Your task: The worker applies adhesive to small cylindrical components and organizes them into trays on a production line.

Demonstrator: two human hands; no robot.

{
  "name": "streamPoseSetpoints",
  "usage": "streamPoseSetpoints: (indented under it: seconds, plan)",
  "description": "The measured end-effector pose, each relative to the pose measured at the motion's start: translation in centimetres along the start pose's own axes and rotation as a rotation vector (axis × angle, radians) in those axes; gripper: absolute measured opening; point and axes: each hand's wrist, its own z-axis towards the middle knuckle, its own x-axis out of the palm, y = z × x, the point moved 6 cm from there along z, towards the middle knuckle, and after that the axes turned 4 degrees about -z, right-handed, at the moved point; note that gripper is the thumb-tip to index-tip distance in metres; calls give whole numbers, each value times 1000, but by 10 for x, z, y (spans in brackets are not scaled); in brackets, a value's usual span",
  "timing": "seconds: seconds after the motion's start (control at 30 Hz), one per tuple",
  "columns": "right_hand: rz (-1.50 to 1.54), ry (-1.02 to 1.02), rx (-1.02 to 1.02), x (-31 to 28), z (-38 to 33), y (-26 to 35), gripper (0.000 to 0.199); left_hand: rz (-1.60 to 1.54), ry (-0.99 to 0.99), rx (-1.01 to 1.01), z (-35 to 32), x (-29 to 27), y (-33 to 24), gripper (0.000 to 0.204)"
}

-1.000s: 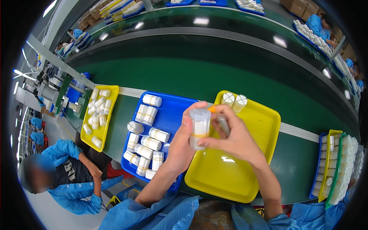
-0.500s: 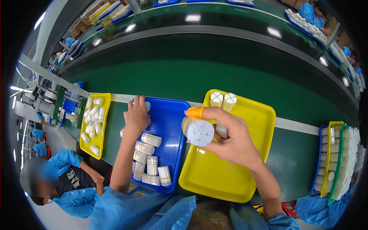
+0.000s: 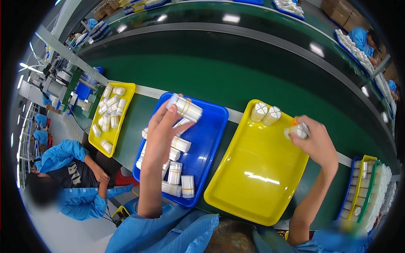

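The left hand (image 3: 160, 130) has its grip clamped on a banded white bundle (image 3: 188, 109) above the blue tray (image 3: 207, 135), while the right hand (image 3: 316, 142) has its grip closed around a shorter-looking bundle (image 3: 297, 131) near the yellow tray's (image 3: 257, 168) far right corner, beside two standing bundles (image 3: 272, 116).

The left forearm (image 3: 150, 189), bare above a blue sleeve (image 3: 147, 230), crosses the near edge of the tabletop (image 3: 342, 183) and points almost straight away from the body. The left hand (image 3: 161, 128) is raised, its fingers (image 3: 171, 111) bent in a grip. The right forearm (image 3: 315, 200), also bare, slants outward to the right; at the wrist (image 3: 332, 166) the right hand (image 3: 316, 141) turns inward, near the tabletop's far edge, fingers curled in a grip.
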Motion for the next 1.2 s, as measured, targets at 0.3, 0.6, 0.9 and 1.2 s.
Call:
streamPoseSetpoints:
  seconds: [0.3, 0.6, 0.9, 1.2]
  plan:
    - [-54, 94, 178, 42, 40, -23, 51, -460, 157, -164, -38, 54, 9, 43]
    - [70, -248, 32, -28, -3, 30, 29, -549, 182, -319, -49, 83, 10, 47]
    - [1276, -170, -447, -6, -42, 85, 39, -248, 257, -63, -60, 101, 8, 53]
    - [1707, -173, -600, 18, -61, 106, 50, 153, 459, -12, -88, 137, 38, 44]
